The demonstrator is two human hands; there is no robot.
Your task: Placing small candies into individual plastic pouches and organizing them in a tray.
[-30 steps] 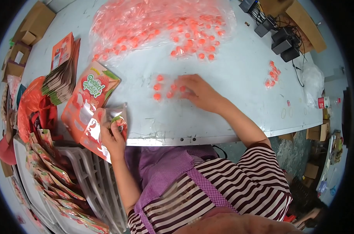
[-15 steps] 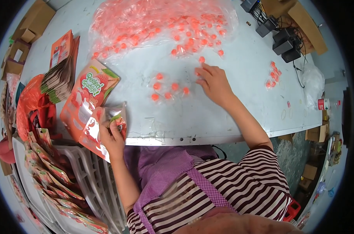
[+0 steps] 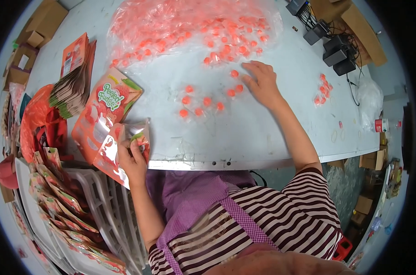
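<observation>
My left hand [image 3: 133, 160] pinches the open top of a shiny red candy pouch [image 3: 108, 153] at the table's front edge. Above it, partly covered, lies a second red pouch [image 3: 98, 114] with a green corner. My right hand [image 3: 264, 85] holds nothing; its thumb and fingers are apart over the table. Just left of its fingertips lie a few orange-red candies [image 3: 239, 88] in clear wrappers. Farther left, a loose cluster of the same candies [image 3: 207, 101] rests on the table. Behind them spreads a big heap of wrapped candies [image 3: 171, 34] on clear plastic.
A stack of flat pouches [image 3: 74, 78] stands at the left, beside a red plastic bag [image 3: 38, 119]. Filled pouches [image 3: 66, 206] lie over white crates [image 3: 98, 192] at lower left. A small candy group [image 3: 323, 90], black power adapters [image 3: 336, 52] and cardboard [image 3: 364, 34] are at the right.
My right hand has shifted slightly right and away from me, and its fingers have spread. Two candies now lie uncovered left of it. My left hand keeps its hold on the pouch.
</observation>
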